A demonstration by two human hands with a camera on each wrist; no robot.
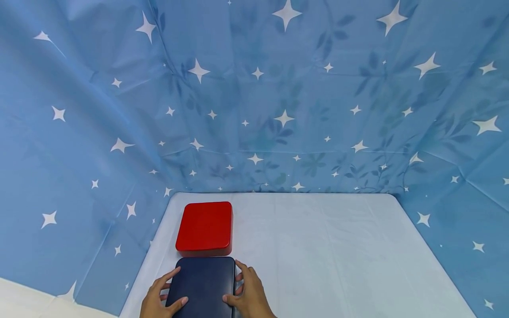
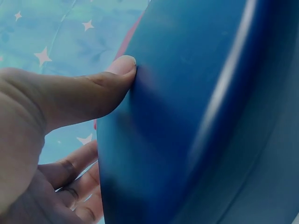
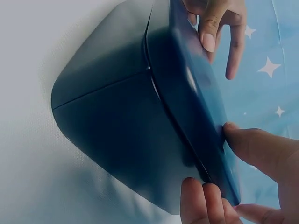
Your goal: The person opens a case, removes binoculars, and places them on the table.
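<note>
A dark navy tin box (image 1: 204,282) with rounded corners stands at the table's near left, its lower part cut off by the head view's edge. My left hand (image 1: 161,296) holds its left side, thumb on top and fingers along the side. On the opposite side, my right hand (image 1: 252,293) grips the lid (image 3: 201,107), thumb on the top face and fingertips (image 3: 212,198) against the rim. In the right wrist view the lid sits over the tin's body (image 3: 117,126), with a thin seam between them. The tin's inside is hidden.
Just behind the navy tin lies a red square tin (image 1: 204,227), lid side up. Both rest on a white-covered table (image 1: 326,260). Blue cloth (image 1: 254,97) with white stars and leaves surrounds the table at the back and sides.
</note>
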